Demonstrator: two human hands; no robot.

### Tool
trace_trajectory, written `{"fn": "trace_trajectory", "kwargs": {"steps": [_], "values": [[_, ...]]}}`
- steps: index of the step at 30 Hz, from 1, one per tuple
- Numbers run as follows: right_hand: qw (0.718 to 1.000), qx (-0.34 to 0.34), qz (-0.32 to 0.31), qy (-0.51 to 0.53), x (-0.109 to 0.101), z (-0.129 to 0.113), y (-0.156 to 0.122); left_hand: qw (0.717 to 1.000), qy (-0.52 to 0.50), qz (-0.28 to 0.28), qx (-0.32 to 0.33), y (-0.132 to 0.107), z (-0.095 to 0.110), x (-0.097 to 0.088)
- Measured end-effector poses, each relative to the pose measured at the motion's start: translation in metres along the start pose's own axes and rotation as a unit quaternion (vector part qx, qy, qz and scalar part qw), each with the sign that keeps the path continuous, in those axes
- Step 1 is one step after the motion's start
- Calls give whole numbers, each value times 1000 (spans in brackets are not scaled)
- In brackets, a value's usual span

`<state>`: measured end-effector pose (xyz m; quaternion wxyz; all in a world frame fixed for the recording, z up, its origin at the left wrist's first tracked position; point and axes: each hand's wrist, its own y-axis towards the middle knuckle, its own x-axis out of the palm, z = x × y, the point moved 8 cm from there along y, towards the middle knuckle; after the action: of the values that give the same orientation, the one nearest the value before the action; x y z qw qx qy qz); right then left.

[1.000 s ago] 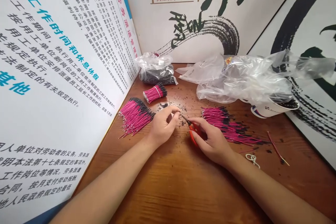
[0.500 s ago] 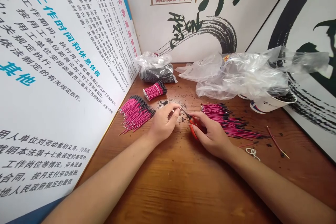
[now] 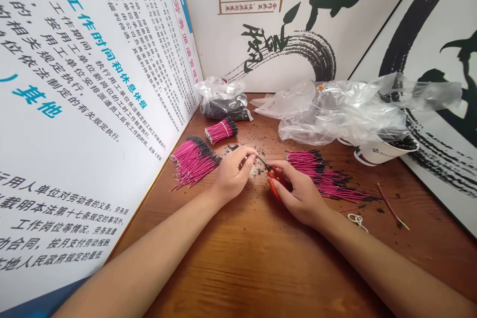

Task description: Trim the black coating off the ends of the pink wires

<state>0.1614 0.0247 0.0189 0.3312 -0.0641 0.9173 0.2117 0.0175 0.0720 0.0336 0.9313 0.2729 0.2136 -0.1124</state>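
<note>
My right hand [image 3: 300,189] is wrapped round a pair of scissors [image 3: 274,179] with red-orange handles. Their dark blades point up and left and reach the fingertips of my left hand [image 3: 234,171]. Thumb and fingers of the left hand are pinched together; what they hold is too small and hidden to name. Beside my left hand lies a loose pile of pink wires [image 3: 194,161] with black ends. Behind it sits a tied bundle of the same wires [image 3: 221,130]. Another pile of pink wires [image 3: 316,171] spreads out past my right hand.
Black scraps [image 3: 257,149] litter the brown tabletop [image 3: 238,258]. At the back are a clear bag of black pieces [image 3: 225,104], crumpled plastic bags [image 3: 343,109] and a tilted white cup [image 3: 380,153]. A white string [image 3: 357,221] and single wire [image 3: 393,206] lie right. Printed panels [image 3: 74,134] enclose the table.
The view has tilted up slightly. Both hands keep nearly the same pose, with the scissors still at the left fingertips and their handles a little closer together.
</note>
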Motion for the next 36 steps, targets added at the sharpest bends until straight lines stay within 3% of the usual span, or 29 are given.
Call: {"fn": "trace_trajectory", "kwargs": {"steps": [36], "values": [[1000,12,-9,25,4,4,0,1000,-18,8,-12,1,0,-2]]}}
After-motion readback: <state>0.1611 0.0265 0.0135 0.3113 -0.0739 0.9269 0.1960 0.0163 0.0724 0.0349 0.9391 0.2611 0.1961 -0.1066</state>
